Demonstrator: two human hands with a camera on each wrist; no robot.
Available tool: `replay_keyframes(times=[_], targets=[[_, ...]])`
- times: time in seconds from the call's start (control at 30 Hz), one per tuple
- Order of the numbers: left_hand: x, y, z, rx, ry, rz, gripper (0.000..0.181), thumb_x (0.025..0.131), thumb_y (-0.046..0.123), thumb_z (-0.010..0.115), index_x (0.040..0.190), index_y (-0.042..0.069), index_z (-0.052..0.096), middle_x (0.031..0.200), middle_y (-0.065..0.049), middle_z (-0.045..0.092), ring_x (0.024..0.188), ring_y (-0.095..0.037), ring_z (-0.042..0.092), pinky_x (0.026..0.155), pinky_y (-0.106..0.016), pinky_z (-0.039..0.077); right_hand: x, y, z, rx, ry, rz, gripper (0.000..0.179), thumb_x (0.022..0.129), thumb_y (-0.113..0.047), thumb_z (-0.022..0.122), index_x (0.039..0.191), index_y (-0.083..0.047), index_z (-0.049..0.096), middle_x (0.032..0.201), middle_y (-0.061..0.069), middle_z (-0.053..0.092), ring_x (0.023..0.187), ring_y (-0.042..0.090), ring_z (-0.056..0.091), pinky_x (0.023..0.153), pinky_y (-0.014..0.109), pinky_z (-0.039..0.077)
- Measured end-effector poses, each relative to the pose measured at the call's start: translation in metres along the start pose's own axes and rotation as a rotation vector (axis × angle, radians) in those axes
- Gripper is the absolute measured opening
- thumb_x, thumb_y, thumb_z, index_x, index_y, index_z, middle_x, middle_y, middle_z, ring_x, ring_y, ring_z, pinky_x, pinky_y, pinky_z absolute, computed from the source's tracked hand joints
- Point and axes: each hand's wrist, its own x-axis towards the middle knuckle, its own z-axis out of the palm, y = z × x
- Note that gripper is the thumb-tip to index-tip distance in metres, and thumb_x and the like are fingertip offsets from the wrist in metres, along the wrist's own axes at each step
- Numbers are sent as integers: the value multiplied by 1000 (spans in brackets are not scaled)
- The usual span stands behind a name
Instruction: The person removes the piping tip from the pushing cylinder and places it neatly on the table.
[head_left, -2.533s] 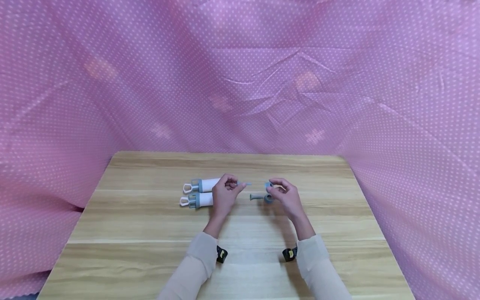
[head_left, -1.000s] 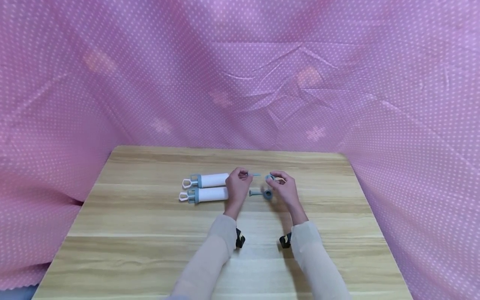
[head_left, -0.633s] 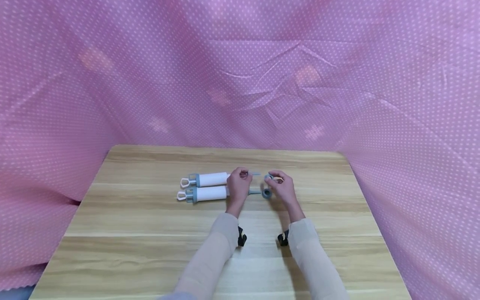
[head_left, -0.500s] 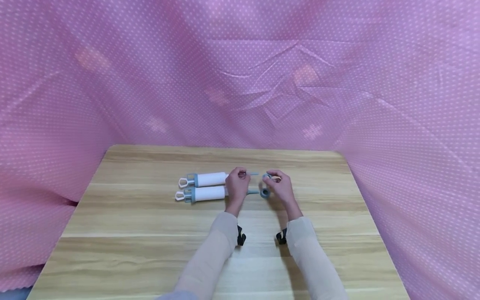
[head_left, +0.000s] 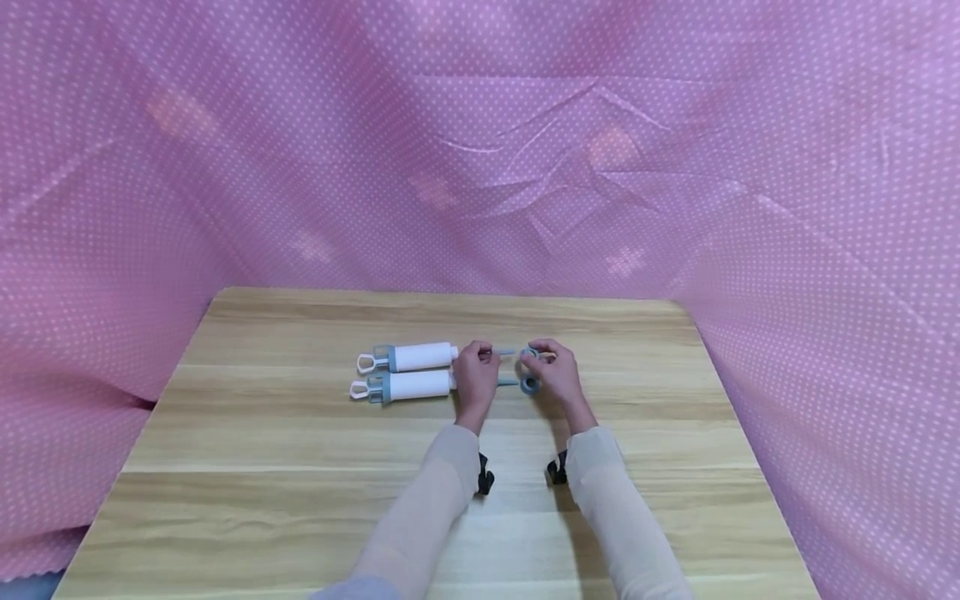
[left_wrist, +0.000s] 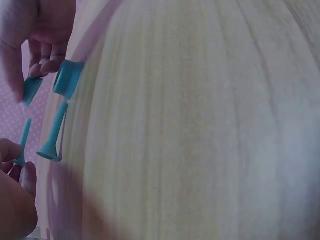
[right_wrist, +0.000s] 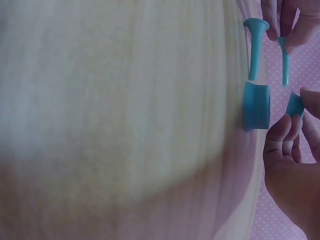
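Note:
My left hand (head_left: 476,379) pinches a small teal nozzle (right_wrist: 285,62) by its flared end, its thin tube pointing right. Facing it, my right hand (head_left: 558,379) holds a teal collar ring (right_wrist: 295,105) between thumb and fingers. A narrow gap separates the nozzle's tip from the ring. Nearer me on the table lies a second, flared nozzle (left_wrist: 56,132), and just right of its tip stands a wider teal ring (left_wrist: 71,80). In the head view the left hand hides that nozzle's flared end.
Left of my left hand, two white syringe-like cylinders, the far one (head_left: 422,357) and the near one (head_left: 418,385), lie side by side with teal collars and white loop handles. They rest on a wooden table (head_left: 262,500), enclosed by a pink dotted cloth (head_left: 480,167).
My left hand has moved right with the nozzle, away from the cylinders, uncovering more of them and coming nearer the right hand. My right hand keeps its ring and has shifted only slightly.

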Motion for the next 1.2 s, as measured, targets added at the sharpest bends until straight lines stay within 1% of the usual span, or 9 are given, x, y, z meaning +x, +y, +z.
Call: replay_keyframes(times=[0.17,0.27,0.43,0.5,0.63,0.73,0.9,1.2], targets=[[-2,-5,4,15,-15,-18,21,89,4,75,110,1,72,102,-11,73,94,-24,71,85,-37,58,4,7,2,-58,13,8,33,92,-11,76,121,2,67,109,17,68,89,19,61,74,24,50],[-3,-5,6,14,-26,-33,21,89,4,75,111,2,72,103,-11,73,95,-24,70,87,-37,58,6,9,2,-73,13,6,32,91,-10,76,120,2,67,107,17,68,88,19,61,73,24,50],[-6,-4,9,19,-35,-28,21,89,4,74,110,2,73,104,-11,73,96,-25,71,87,-37,58,9,9,0,-86,3,15,32,92,-11,76,120,2,67,104,17,70,85,19,62,70,24,50],[-7,-4,10,32,-28,-25,20,89,4,75,109,2,73,104,-11,74,95,-24,71,86,-36,58,10,10,0,-89,-2,21,33,92,-12,76,120,2,67,105,18,70,86,19,63,70,24,50],[-8,-5,11,68,-18,-52,22,89,7,75,110,6,73,103,-8,73,94,-21,71,84,-35,58,12,11,1,-103,-4,16,33,92,-14,76,121,1,68,105,17,70,86,19,63,70,25,50],[-8,-4,11,78,-23,-73,22,90,9,75,112,7,73,104,-6,73,95,-20,70,85,-36,58,13,12,1,-109,1,9,33,91,-13,77,120,1,68,102,17,70,83,19,62,69,26,50],[-8,-4,11,95,-18,-86,22,90,11,76,112,9,73,103,-5,74,95,-20,70,85,-37,58,15,13,3,-107,-2,8,32,90,-12,77,118,2,68,101,16,71,85,21,63,70,26,51],[-5,-8,14,64,19,-106,22,89,10,77,111,8,74,101,-5,75,93,-20,72,83,-36,58,17,15,4,-94,-11,27,32,90,-11,77,118,1,68,102,15,71,87,21,64,72,27,51]])
